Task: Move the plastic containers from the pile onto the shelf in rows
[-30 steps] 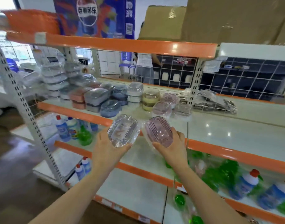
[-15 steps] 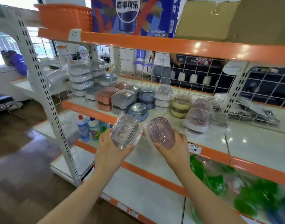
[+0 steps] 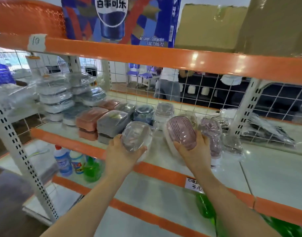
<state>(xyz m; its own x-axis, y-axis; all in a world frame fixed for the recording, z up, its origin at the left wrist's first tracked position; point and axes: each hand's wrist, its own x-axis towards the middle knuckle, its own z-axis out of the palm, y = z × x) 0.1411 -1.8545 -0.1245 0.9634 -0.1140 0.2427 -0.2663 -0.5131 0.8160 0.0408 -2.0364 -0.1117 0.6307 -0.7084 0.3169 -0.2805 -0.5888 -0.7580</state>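
While the left hand [image 3: 120, 155] curls its fingers around a clear container [image 3: 135, 135], the right hand [image 3: 195, 152] grips a pink container [image 3: 181, 131], both above the shelf [image 3: 164, 156] front edge.

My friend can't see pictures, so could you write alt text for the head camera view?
A person's left hand holds a clear plastic container and the right hand a pink one, both raised over an orange-edged shelf lined with wrapped containers.

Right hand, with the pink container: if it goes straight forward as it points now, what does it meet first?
Probably the wrapped pink containers already on the shelf, just beyond the right hand and its pink container; depth is unclear.
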